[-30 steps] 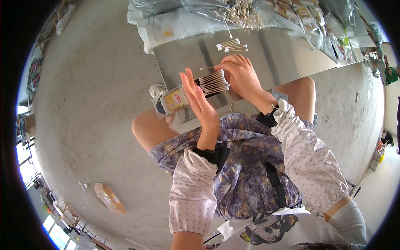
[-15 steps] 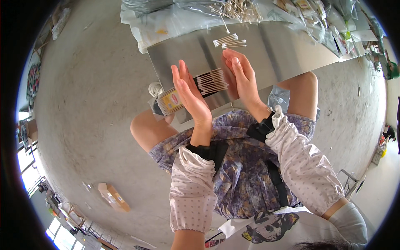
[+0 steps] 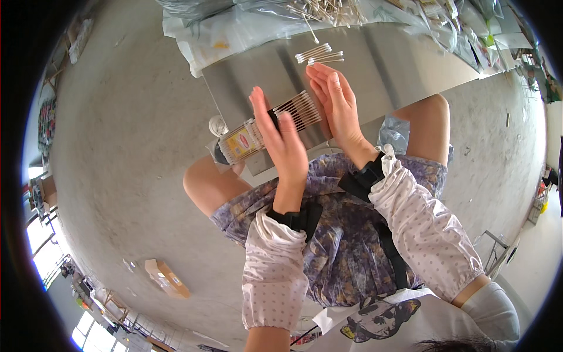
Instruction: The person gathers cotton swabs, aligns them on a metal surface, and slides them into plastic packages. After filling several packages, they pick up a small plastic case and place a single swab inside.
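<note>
A row of cotton swabs (image 3: 304, 111) lies side by side on a dark strip between my two hands. My left hand (image 3: 282, 141) stands on edge across it, fingers stretched out, palm facing the row's left end. To the left lies a clear pack of cotton swabs (image 3: 239, 144) with a yellow and red label, its right end partly behind that hand. My right hand (image 3: 339, 108) is held upright at the row's right side, fingers straight and palm facing left. Just beyond its fingertips sits a small group of loose swabs (image 3: 319, 55). Neither hand grips anything.
The shiny metal table (image 3: 252, 67) spans in front of my knees. A heap of swabs (image 3: 331, 10) lies at the far edge on clear plastic sheeting (image 3: 217, 35). Bagged packs (image 3: 463, 41) crowd the back right. A cardboard box (image 3: 167, 278) rests on the floor at left.
My left hand has moved right along the strip toward the swab row, uncovering more of the labelled pack. My right hand stays beside the row with little change.
</note>
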### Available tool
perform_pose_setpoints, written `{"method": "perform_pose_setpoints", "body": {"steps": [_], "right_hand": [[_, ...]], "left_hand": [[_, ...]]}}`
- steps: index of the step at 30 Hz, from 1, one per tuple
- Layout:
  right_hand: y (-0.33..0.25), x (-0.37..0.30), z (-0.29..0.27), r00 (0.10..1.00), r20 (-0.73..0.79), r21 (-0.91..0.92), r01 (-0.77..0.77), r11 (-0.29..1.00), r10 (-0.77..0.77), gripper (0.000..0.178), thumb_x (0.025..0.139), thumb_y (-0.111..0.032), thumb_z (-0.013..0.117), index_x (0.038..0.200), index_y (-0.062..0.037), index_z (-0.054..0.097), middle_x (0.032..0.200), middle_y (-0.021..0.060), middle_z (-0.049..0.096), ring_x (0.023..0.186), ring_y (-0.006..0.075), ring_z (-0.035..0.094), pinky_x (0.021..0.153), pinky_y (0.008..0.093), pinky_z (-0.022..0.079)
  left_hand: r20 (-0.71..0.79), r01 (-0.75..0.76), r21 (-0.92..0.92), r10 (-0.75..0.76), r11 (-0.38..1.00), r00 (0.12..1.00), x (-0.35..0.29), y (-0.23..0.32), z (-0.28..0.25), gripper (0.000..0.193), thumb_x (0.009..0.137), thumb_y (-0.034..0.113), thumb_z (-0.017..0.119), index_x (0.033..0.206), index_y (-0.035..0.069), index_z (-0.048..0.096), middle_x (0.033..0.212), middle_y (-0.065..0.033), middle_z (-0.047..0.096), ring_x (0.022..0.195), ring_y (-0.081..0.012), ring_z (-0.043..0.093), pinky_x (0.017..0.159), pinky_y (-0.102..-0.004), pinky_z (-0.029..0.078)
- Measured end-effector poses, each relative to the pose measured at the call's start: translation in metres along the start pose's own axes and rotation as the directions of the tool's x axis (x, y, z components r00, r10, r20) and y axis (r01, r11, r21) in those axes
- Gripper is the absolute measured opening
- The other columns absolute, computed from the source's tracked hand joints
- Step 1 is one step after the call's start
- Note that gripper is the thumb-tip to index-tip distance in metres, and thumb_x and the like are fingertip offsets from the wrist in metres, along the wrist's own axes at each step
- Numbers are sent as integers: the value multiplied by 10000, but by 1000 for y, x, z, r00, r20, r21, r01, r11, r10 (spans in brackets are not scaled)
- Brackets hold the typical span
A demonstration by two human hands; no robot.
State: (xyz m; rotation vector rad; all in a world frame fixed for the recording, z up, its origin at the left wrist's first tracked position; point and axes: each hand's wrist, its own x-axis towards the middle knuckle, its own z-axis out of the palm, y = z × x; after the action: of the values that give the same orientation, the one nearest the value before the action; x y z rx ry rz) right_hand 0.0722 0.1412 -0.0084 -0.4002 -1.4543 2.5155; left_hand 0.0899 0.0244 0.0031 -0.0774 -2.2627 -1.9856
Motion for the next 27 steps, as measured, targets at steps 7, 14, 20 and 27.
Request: {"method": "perform_pose_setpoints", "body": {"steps": [7, 14, 20, 27], "right_hand": [[-7, 1, -7, 997, 9, -141, 80, 987, -80, 471, 1072, -321, 406, 1332, 65, 479, 1329, 194, 553, 1310, 256, 492, 1136, 365, 366], [-3, 3, -14, 995, 32, -125, 94, 988, -91, 408, 1049, -309, 489, 1254, 38, 546, 1234, 131, 619, 1230, 190, 551, 1075, 319, 400], [-2, 3, -15, 995, 29, -109, 94, 990, -92, 398, 1048, -307, 492, 1238, 37, 560, 1209, 128, 636, 1216, 184, 558, 1063, 309, 404], [1, 4, -19, 996, 10, -97, 92, 991, -91, 396, 1051, -303, 483, 1239, 36, 562, 1208, 133, 637, 1204, 187, 564, 1054, 314, 410]], "left_hand": [[388, -378, 767, 94, 519, 917, -12, -7, 2, 945, 928, 545, 567, 1476, -139, 214, 1553, -329, 210, 1472, -454, 165, 1173, -564, 171], [435, -423, 822, 60, 381, 898, -20, -12, 8, 1055, 884, 640, 557, 1470, -161, 200, 1541, -347, 216, 1467, -456, 178, 1176, -542, 186], [469, -451, 829, 28, 331, 883, -25, -10, 5, 1070, 880, 650, 554, 1469, -165, 187, 1539, -349, 216, 1465, -457, 181, 1178, -529, 194], [417, -404, 807, 68, 431, 906, -16, -10, 3, 968, 917, 569, 563, 1488, -123, 200, 1541, -309, 260, 1465, -431, 207, 1183, -553, 126]]}}
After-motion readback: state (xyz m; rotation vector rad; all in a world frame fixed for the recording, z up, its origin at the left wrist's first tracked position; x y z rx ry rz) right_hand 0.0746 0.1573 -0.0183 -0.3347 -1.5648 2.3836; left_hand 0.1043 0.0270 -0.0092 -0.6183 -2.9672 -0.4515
